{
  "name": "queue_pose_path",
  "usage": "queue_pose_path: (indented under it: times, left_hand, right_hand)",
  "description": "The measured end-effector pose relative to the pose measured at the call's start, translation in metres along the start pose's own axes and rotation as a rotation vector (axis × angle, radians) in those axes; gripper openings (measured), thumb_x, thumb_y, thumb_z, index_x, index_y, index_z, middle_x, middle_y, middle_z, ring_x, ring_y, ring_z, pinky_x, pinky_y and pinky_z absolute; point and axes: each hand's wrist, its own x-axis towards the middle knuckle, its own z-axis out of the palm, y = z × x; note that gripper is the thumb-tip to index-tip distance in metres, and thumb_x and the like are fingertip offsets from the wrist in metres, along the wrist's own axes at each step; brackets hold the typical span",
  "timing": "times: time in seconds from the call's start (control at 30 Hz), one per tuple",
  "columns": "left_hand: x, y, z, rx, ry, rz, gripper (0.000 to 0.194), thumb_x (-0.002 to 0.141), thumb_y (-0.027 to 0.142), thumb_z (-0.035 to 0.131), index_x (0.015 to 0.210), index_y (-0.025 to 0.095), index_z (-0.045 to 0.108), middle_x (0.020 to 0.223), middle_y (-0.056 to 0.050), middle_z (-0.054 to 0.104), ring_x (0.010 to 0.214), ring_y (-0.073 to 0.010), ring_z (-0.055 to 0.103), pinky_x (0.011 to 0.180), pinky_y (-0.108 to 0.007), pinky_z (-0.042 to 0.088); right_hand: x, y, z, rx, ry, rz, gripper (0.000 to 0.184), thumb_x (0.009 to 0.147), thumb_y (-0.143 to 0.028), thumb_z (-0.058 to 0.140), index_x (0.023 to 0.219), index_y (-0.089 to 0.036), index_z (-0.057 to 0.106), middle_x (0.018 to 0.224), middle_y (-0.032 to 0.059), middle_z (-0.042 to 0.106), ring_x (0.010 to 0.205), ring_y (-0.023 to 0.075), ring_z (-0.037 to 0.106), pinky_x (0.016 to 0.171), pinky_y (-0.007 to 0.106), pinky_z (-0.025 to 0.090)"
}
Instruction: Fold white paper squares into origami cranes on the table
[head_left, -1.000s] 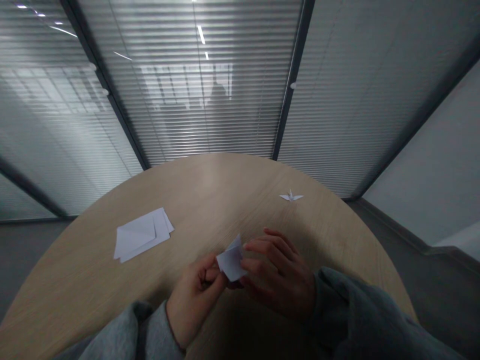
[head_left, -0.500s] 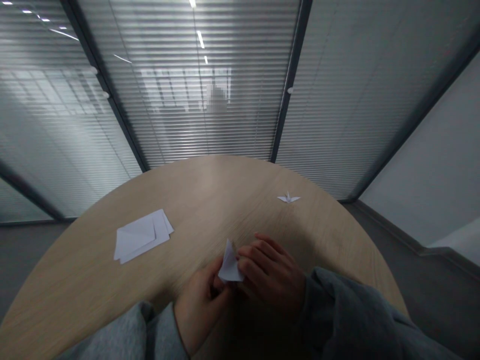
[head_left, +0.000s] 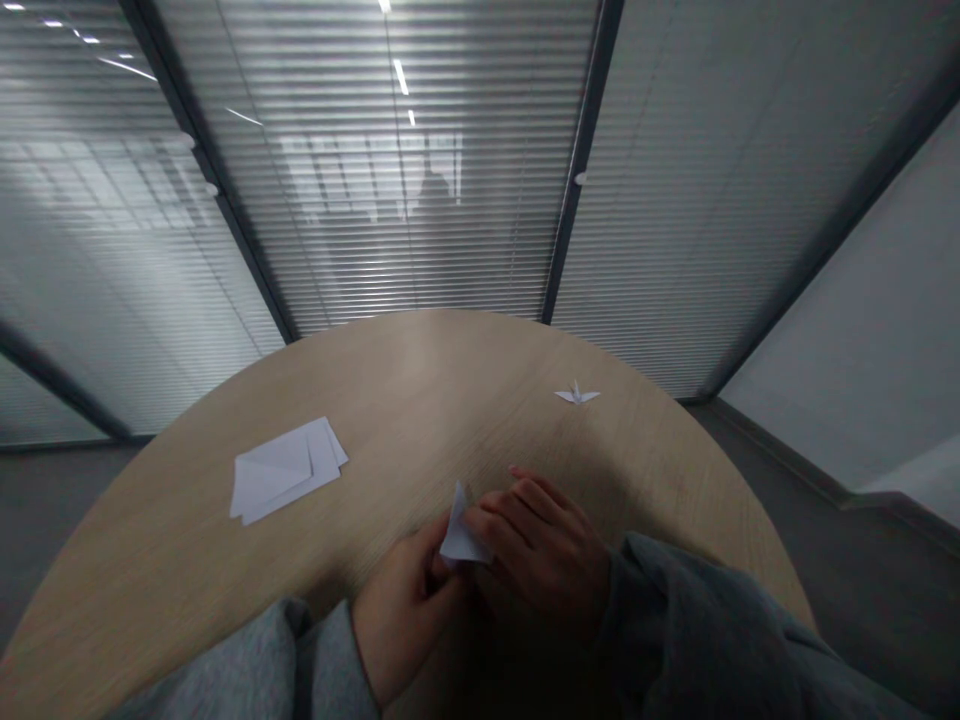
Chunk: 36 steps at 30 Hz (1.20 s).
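Observation:
Between my hands, above the near part of the table, is a small piece of folded white paper (head_left: 461, 540) with a pointed tip facing up. My left hand (head_left: 409, 600) grips its left and lower edge, the thumb and fingers closed on it. From the right, my right hand (head_left: 536, 545) bends its fingers over the paper's face and right edge, pressing on it. The fingertips beneath the paper are hidden. A finished white paper crane (head_left: 577, 394) with spread wings stands farther back on the right.
Several white paper sheets (head_left: 289, 470) lie overlapping on the left of the round wooden table (head_left: 435, 380). Behind the table's far edge rise glass panels with blinds (head_left: 405, 250), split by dark frames. A pale wall (head_left: 862, 350) stands at the right.
My right fingers have slid left and farther over the face of the folded paper. My left hand keeps its hold with hardly any shift. The sheets and crane stay put.

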Motion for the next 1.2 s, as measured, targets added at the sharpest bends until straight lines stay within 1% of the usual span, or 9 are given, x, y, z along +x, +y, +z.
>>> queue_pose_path:
  times: [0.1, 0.2, 0.37, 0.57, 0.77, 0.87, 1.0, 1.1, 1.2]
  left_hand:
    - [0.0001, 0.0018, -0.0005, -0.009, -0.015, 0.0, 0.011, 0.071, 0.016, 0.048, 0.079, 0.016, 0.056, 0.058, 0.004, 0.05, 0.054, -0.013, 0.046, 0.051, -0.023, 0.035]
    - [0.0002, 0.006, -0.0007, -0.041, -0.046, -0.006, 0.014, 0.071, 0.016, 0.048, 0.081, 0.016, 0.057, 0.057, 0.004, 0.049, 0.051, -0.0125, 0.045, 0.048, -0.022, 0.033]
    - [0.0004, 0.0062, 0.0007, -0.117, -0.092, -0.02, 0.018, 0.071, 0.015, 0.047, 0.087, 0.015, 0.057, 0.055, 0.006, 0.045, 0.049, -0.0108, 0.041, 0.048, -0.022, 0.031]
    - [-0.0013, 0.0012, 0.0004, -0.029, -0.065, -0.028, 0.01, 0.071, 0.015, 0.05, 0.079, 0.017, 0.056, 0.052, 0.007, 0.041, 0.048, -0.0103, 0.037, 0.047, -0.022, 0.028]
    - [-0.0013, 0.006, 0.0001, -0.015, -0.098, -0.035, 0.009, 0.071, 0.016, 0.046, 0.077, 0.017, 0.053, 0.052, 0.008, 0.036, 0.048, -0.0106, 0.034, 0.046, -0.023, 0.025]
    - [-0.0011, 0.0083, 0.0004, -0.008, -0.097, -0.024, 0.009, 0.073, 0.016, 0.044, 0.077, 0.017, 0.052, 0.054, 0.008, 0.035, 0.05, -0.0107, 0.033, 0.047, -0.023, 0.025]
    - [-0.0005, 0.0067, 0.0, 0.061, -0.08, -0.041, 0.012, 0.07, 0.013, 0.044, 0.078, 0.017, 0.053, 0.053, 0.008, 0.033, 0.049, -0.011, 0.033, 0.047, -0.024, 0.023]
    - [0.0001, 0.0047, -0.0003, 0.092, -0.084, -0.042, 0.014, 0.071, 0.013, 0.045, 0.081, 0.017, 0.054, 0.053, 0.008, 0.035, 0.049, -0.0114, 0.034, 0.046, -0.024, 0.023]
    - [0.0001, 0.0042, 0.0, 0.116, -0.081, -0.026, 0.012, 0.072, 0.013, 0.045, 0.08, 0.017, 0.054, 0.053, 0.008, 0.036, 0.049, -0.0116, 0.035, 0.047, -0.024, 0.023]
  right_hand:
    - [-0.0019, 0.001, -0.0003, -0.028, 0.002, -0.018, 0.02, 0.092, -0.022, 0.044, 0.092, -0.014, 0.063, 0.071, 0.0031, 0.065, 0.066, 0.0177, 0.052, 0.085, 0.035, 0.039]
    - [-0.0033, 0.0017, -0.0011, -0.058, 0.0, -0.034, 0.021, 0.092, -0.019, 0.044, 0.095, -0.014, 0.064, 0.068, 0.0031, 0.064, 0.064, 0.0178, 0.051, 0.078, 0.035, 0.04]
    - [-0.0012, 0.0005, -0.003, -0.062, 0.0, -0.022, 0.027, 0.094, -0.023, 0.041, 0.087, -0.015, 0.066, 0.065, 0.0035, 0.064, 0.062, 0.018, 0.048, 0.071, 0.034, 0.038]
    - [0.0005, -0.0016, -0.0031, -0.089, 0.012, -0.003, 0.032, 0.096, -0.018, 0.035, 0.087, -0.014, 0.066, 0.064, 0.0031, 0.062, 0.062, 0.0179, 0.045, 0.07, 0.034, 0.034]
    - [0.0023, -0.0018, -0.005, -0.095, -0.015, -0.012, 0.041, 0.098, -0.022, 0.03, 0.072, -0.017, 0.061, 0.057, 0.0025, 0.057, 0.058, 0.0177, 0.043, 0.06, 0.033, 0.028]
    - [0.0016, -0.0016, -0.004, -0.095, -0.023, 0.001, 0.043, 0.099, -0.025, 0.029, 0.072, -0.017, 0.061, 0.057, 0.0025, 0.058, 0.059, 0.0177, 0.043, 0.06, 0.033, 0.027]
    - [0.0003, -0.002, -0.0019, -0.088, -0.061, 0.068, 0.043, 0.098, -0.037, 0.03, 0.077, -0.016, 0.062, 0.059, 0.0028, 0.06, 0.061, 0.019, 0.046, 0.063, 0.033, 0.028]
    - [0.0001, -0.0023, -0.0017, -0.098, -0.1, 0.104, 0.038, 0.097, -0.035, 0.035, 0.079, -0.016, 0.063, 0.061, 0.0028, 0.061, 0.063, 0.0191, 0.047, 0.064, 0.033, 0.028]
    - [0.0003, -0.0027, -0.0027, -0.108, -0.103, 0.106, 0.035, 0.095, -0.036, 0.039, 0.077, -0.017, 0.062, 0.062, 0.0034, 0.062, 0.064, 0.0192, 0.047, 0.065, 0.033, 0.028]
